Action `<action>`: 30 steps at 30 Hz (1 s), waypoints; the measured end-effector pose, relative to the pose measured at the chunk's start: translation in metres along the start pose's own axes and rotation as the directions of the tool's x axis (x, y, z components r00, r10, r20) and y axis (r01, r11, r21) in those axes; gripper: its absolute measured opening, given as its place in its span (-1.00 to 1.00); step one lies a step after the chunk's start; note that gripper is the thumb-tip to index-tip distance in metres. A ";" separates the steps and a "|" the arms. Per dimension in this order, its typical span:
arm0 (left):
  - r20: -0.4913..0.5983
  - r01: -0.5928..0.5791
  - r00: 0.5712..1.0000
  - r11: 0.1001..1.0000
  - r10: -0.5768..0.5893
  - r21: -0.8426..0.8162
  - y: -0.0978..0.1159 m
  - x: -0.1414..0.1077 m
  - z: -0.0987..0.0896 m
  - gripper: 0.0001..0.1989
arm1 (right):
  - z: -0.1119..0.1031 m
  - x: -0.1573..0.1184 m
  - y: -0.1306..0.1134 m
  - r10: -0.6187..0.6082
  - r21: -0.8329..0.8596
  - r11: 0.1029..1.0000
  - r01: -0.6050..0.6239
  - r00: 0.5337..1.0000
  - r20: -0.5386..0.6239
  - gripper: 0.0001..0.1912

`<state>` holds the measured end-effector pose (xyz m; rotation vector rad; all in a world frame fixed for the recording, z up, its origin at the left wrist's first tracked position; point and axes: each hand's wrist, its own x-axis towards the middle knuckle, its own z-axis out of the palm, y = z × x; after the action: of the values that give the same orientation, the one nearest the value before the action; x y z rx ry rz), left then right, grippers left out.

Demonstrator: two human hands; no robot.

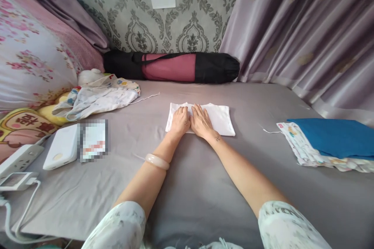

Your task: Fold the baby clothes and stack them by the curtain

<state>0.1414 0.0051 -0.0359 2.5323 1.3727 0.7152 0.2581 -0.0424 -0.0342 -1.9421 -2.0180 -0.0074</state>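
Note:
A white cloth (220,120), folded into a flat rectangle, lies on the grey bed sheet (201,171). Both hands rest on its left and middle part. My left hand (180,120) lies on the cloth near its left end, palm down, its fingers partly bent with nothing visible in them; a pale bangle (157,162) is around that forearm. Touching it on the right, my right hand (201,120) presses flat on the cloth with its fingers stretched forward. The cloth's right end shows uncovered.
A blue folded cloth (336,138) tops a patterned one at the right. Crumpled patterned cloth (102,95), a white box (61,147), a blurred card (94,140) and a power strip (20,161) are at the left. Behind lies a black and pink rolled bag (169,67).

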 end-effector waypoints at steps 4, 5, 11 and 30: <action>0.002 -0.059 0.998 0.998 0.059 0.029 0.007 -0.003 -0.001 -0.58 | -0.013 -0.004 0.010 0.057 -0.030 0.998 -0.058 0.998 -0.024 -0.43; 0.008 -0.065 0.998 0.997 0.065 0.040 0.009 -0.004 0.000 -0.57 | -0.015 -0.006 0.013 0.078 -0.038 0.996 -0.079 0.997 -0.023 -0.43; 0.191 -0.044 0.981 0.991 0.019 0.127 0.011 -0.007 0.009 -0.51 | -0.012 -0.009 0.024 0.191 -0.073 0.980 -0.186 0.979 0.076 -0.43; 0.045 0.056 0.997 0.973 -0.067 0.222 -0.005 0.002 0.006 -0.46 | -0.016 -0.001 0.053 0.297 -0.101 0.951 -0.292 0.954 0.047 -0.37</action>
<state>0.1415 0.0100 -0.0423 2.6383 1.5854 0.5066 0.3130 -0.0436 -0.0309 -2.3121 -1.7716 0.0320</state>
